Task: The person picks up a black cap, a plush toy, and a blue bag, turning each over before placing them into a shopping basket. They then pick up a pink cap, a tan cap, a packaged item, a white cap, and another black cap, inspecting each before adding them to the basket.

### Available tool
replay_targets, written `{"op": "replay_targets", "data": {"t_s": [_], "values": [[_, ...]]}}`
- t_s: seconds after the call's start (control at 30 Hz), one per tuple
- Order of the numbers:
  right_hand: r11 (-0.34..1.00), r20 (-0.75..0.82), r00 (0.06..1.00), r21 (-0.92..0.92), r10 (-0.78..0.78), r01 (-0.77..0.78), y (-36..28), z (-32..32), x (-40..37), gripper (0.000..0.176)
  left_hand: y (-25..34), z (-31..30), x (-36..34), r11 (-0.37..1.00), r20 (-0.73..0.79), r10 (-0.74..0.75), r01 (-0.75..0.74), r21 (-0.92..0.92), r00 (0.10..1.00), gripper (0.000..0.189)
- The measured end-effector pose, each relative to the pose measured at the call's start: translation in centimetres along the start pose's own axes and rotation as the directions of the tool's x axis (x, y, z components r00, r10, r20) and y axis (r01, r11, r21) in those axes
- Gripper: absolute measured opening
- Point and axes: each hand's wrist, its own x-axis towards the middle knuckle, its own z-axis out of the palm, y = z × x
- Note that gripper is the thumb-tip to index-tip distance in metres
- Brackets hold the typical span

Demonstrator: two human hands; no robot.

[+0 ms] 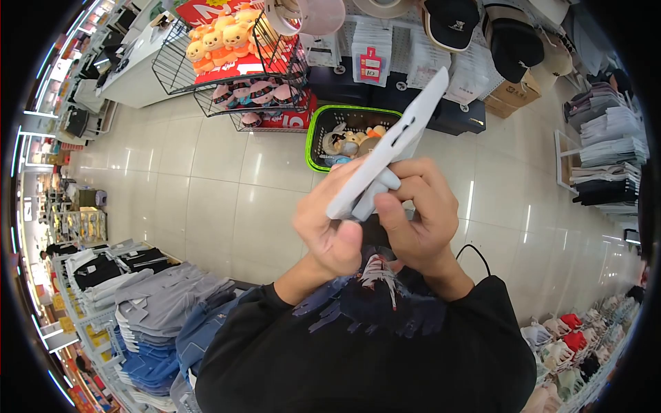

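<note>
A thin white hang card (406,127) with dark slots cut in it is held up in front of my chest, seen nearly edge-on. A soft-looking grey-blue piece (375,193) sits against its lower side; its kind is not clear. My left hand (327,220) grips the card's lower left end, with the thumb below and the fingers behind it. My right hand (423,210) has its fingers bent around the grey-blue piece and the card's right side. Beyond the hands, a black basket with a green rim (311,141) stands on the floor, holding several plush toys (354,143).
A black wire rack (175,69) holds orange plush toys (224,41). Packaged goods (372,51) and caps (451,24) hang at the back. Folded clothes lie on shelves at left (158,303) and right (613,138). Several small items (575,341) fill a lower-right display.
</note>
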Motion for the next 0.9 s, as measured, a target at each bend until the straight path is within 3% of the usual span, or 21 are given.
{"op": "replay_targets", "data": {"t_s": [0.07,0.13,0.2,0.27,0.4,0.5,0.57,0.63,0.73,0.8,0.9], "values": [[0.970,0.046,0.988,0.191,0.147,-0.153,-0.2,-0.2,-0.5,0.014,0.0,0.3,0.1,0.999,0.023,0.046,-0.046,0.020,0.999,0.049],[0.945,0.078,0.978,0.255,0.193,-0.206,-0.6,-0.5,-0.4,0.014,0.6,0.7,0.6,0.957,0.117,0.194,-0.214,0.194,0.974,0.047],[0.912,0.113,0.965,0.317,0.235,-0.260,-0.4,-0.6,-0.4,0.014,0.5,0.2,0.3,0.962,0.117,0.146,-0.169,0.215,0.982,0.046],[0.970,0.123,0.992,0.233,0.036,-0.064,0.5,-0.5,-0.3,0.011,0.4,-0.3,-0.2,0.964,0.116,0.097,-0.123,0.235,0.988,0.046],[0.964,0.019,0.994,0.242,0.111,-0.112,-0.9,-0.8,-0.2,0.011,0.4,-0.5,-0.7,0.983,0.015,0.067,-0.069,0.169,0.998,0.044],[0.989,-0.021,0.998,0.139,0.060,-0.057,-1.1,-1.0,-0.2,0.027,0.4,-0.9,-1.1,0.983,0.015,0.093,-0.094,0.156,0.996,0.044],[0.943,0.011,0.944,-0.049,-0.329,0.329,-0.1,-0.7,0.4,0.034,0.5,-1.1,-1.2,0.977,0.039,0.111,-0.116,0.177,0.993,0.044],[0.917,-0.008,0.921,-0.104,-0.389,0.386,0.0,-0.4,0.3,0.035,0.7,-1.0,-1.3,0.982,-0.022,0.092,-0.087,0.170,0.995,0.044],[0.936,-0.021,0.951,-0.186,-0.307,0.299,-1.1,-0.1,-0.2,0.030,0.8,-0.8,-1.5,0.988,-0.025,0.079,-0.075,0.133,0.997,0.043],[0.976,-0.107,0.979,-0.145,-0.176,0.160,-1.3,0.3,-0.7,0.025,1.1,-0.8,-1.8,0.986,-0.011,0.060,-0.057,0.157,0.998,0.041],[0.997,-0.128,0.988,-0.022,-0.081,0.079,-1.7,0.5,-0.8,0.023,1.4,-0.8,-1.9,0.979,0.005,0.070,-0.070,0.190,0.998,0.036]]}}
